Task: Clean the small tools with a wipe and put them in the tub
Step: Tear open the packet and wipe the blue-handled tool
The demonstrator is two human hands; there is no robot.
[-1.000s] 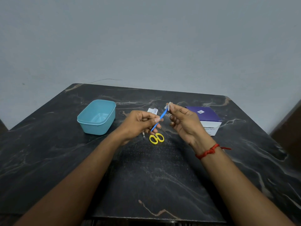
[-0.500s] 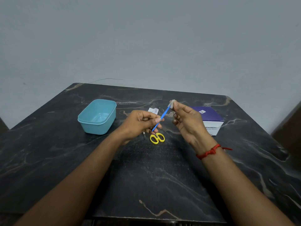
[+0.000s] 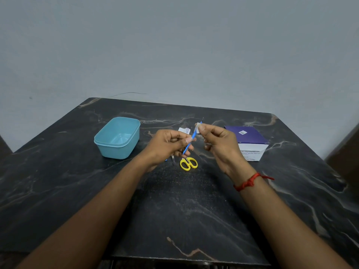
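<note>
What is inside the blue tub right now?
No tools show inside the tub: its floor and far walls are bare. The near inner wall is hidden behind its front rim.

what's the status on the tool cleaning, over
Left hand grips blue tool, right hand pinches wipe round its upper end. Tub empty, yellow scissors on table. Nothing in the way.

Black marble-look desk (image 3: 194,214), pale veins, against a plain grey wall (image 3: 174,45). Purple-topped white box (image 3: 247,135) at right rear, side print reads "Alcohol Swabs". Torn white sachet (image 3: 184,130) flat mid-desk. Thin wire (image 3: 128,93) behind the far edge.
</note>
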